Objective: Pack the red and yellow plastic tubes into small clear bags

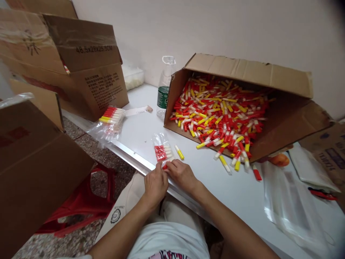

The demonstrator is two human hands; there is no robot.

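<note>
At the table's front edge lies a small clear plastic bag holding several red-and-white plastic tubes in a row. My left hand is closed at the bag's near end, fingers bent together. Beside it, almost touching, my right hand is closed with its fingertips at the same end. A bit of red shows between the two hands; the fingers hide the rest of it. Just right of the bag lies a loose yellow-and-white tube.
A tipped cardboard box spills red, yellow and white tubes onto the table. Behind stands a clear bottle. Filled bags lie left, near large cartons. Empty clear bags lie right; a red stool stands below.
</note>
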